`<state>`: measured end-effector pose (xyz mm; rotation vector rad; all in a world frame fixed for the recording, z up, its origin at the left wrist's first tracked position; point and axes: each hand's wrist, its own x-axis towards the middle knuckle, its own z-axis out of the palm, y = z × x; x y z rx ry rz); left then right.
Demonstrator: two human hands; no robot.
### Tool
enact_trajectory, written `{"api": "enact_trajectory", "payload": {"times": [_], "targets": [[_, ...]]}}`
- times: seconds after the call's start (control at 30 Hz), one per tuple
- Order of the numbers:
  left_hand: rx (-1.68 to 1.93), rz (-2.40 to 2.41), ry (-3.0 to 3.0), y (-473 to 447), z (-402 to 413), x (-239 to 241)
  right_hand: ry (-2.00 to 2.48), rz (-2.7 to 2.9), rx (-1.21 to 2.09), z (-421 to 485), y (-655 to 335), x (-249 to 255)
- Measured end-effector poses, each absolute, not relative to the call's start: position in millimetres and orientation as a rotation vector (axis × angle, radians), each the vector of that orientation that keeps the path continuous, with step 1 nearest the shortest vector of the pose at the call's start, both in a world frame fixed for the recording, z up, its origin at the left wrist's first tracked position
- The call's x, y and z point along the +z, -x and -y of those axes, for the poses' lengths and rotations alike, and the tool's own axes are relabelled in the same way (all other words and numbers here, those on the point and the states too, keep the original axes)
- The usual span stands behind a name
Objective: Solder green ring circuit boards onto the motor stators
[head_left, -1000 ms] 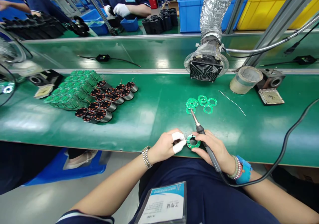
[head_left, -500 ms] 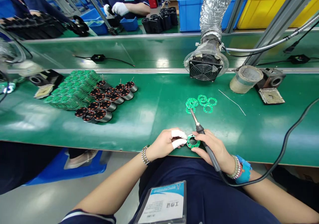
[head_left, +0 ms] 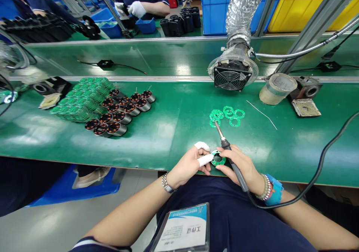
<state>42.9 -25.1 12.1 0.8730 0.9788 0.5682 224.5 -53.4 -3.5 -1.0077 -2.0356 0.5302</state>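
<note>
A green ring-shaped circuit board (head_left: 218,157) lies at the near edge of the green bench (head_left: 168,132). My left hand (head_left: 193,162), with white finger cots on two fingers, pinches its left rim. My right hand (head_left: 241,166) is closed round the black handle of a soldering iron (head_left: 227,149) and also touches the board's right side. The iron's tip points up and away, toward several loose green ring boards (head_left: 227,116).
Copper-wound motor stators (head_left: 120,111) and a heap of green boards (head_left: 81,100) lie at the left. A fume-extractor fan (head_left: 232,74), a solder-wire spool (head_left: 276,89), an iron stand (head_left: 305,98) and a loose wire (head_left: 260,114) sit at the back right. A co-worker's gloved hands (head_left: 134,9) work across the far bench.
My left hand has shifted slightly right and turned, its fingers re-gripping the ring board's left rim. The right hand and iron have hardly moved.
</note>
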Motion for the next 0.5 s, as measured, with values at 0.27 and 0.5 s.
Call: {"api": "enact_trajectory", "payload": {"times": [0.27, 0.5], "targets": [[0.44, -0.918, -1.044, -34.3, -5.1, 9.3, 1.048, 2.026, 0.538, 56.3, -223.4, -5.0], [0.475, -1.096, -1.486, -32.7, 16.1, 11.1, 1.089, 1.974, 0.747, 48.7, -232.5, 1.3]]}}
